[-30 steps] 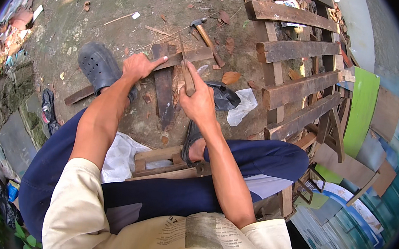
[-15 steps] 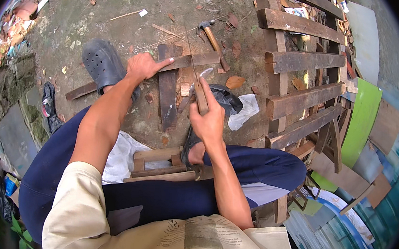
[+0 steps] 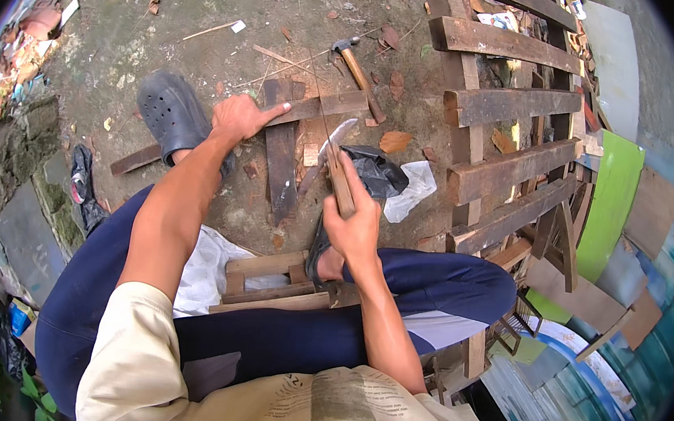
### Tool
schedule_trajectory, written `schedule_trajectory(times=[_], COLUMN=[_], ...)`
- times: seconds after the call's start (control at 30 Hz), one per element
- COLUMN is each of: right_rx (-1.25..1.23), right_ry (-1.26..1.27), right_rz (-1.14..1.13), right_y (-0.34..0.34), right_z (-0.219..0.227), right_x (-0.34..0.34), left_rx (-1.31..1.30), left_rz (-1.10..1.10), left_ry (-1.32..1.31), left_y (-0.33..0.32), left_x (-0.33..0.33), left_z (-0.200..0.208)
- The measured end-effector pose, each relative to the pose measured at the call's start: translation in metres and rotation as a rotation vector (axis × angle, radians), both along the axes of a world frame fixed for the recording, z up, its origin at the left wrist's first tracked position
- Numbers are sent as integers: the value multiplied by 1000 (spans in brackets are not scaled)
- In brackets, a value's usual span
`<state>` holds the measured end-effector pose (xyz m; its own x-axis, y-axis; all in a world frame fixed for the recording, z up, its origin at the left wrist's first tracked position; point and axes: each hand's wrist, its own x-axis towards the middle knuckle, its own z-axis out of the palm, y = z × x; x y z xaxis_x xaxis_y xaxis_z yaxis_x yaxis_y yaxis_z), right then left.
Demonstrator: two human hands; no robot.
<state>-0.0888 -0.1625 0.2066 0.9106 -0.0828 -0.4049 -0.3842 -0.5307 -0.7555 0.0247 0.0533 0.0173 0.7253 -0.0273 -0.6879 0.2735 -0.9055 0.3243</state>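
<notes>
Wood strip (image 3: 332,106) lies crosswise over a dark board (image 3: 282,174) near the board's far end, both down on the ground (image 3: 230,58). The left hand (image 3: 239,117) has its grip closed around the strip's left end, thumb stretched along the wood. The right hand (image 3: 356,224) wraps its grip firmly around the wooden handle of a saw (image 3: 339,177), whose thin blade slants away across the strip, right of the board; I cannot tell how deep the teeth sit. A hammer (image 3: 361,76) rests just beyond the strip's right end. Near the right hand lie a black plastic bag (image 3: 377,174) and a white plastic sheet (image 3: 412,192). A grey clog (image 3: 172,112) is beside the left hand, and a slatted wooden pallet (image 3: 510,182) stands farther right.
</notes>
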Motion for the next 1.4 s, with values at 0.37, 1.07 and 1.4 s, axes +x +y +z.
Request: schedule_trajectory(times=[0.37, 1.07, 1.4], right_rx=[32, 12, -40], right_ry=[89, -81, -61], right_rz=[42, -41, 146], right_y=[-13, 5, -11], right_z=[92, -53, 67], right_x=[-75, 31, -57], left_rx=[22, 20, 91], left_rz=[4, -19, -15], left_ry=[-14, -13, -20], left_y=[8, -9, 5], left_x=[0, 9, 3], left_z=[-2, 7, -5])
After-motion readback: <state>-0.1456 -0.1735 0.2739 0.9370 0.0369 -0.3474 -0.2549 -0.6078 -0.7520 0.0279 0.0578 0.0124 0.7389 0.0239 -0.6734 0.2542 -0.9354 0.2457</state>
